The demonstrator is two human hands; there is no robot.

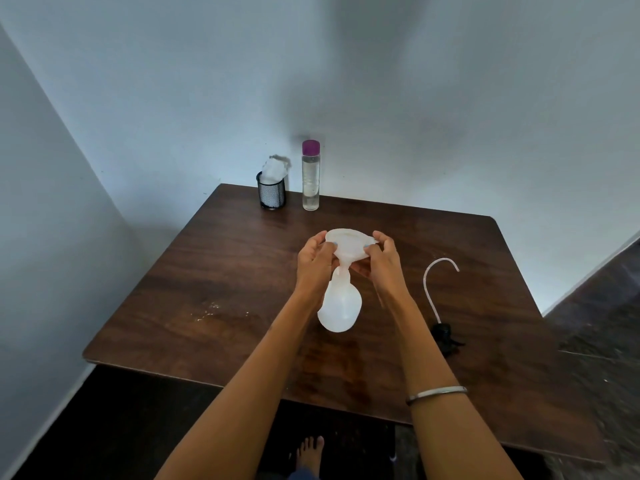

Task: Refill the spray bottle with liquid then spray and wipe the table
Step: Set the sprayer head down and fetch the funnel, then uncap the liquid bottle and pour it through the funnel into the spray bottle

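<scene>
1. Spray bottle (pixel 340 308) stands mid-table (pixel 207 271); its neck hides behind the funnel (pixel 348 245).
2. My left hand (pixel 316 258) and right hand (pixel 379 259) pinch the funnel's rim, forearms extended.

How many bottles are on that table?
2. A white translucent plastic spray bottle stands mid-table under the funnel both hands hold; a tall clear bottle with a purple cap stands at the far edge beside the black mesh cup.

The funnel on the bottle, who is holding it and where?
Both hands: the left hand and right hand pinch the white funnel by its wide bowl, one each side.
</scene>
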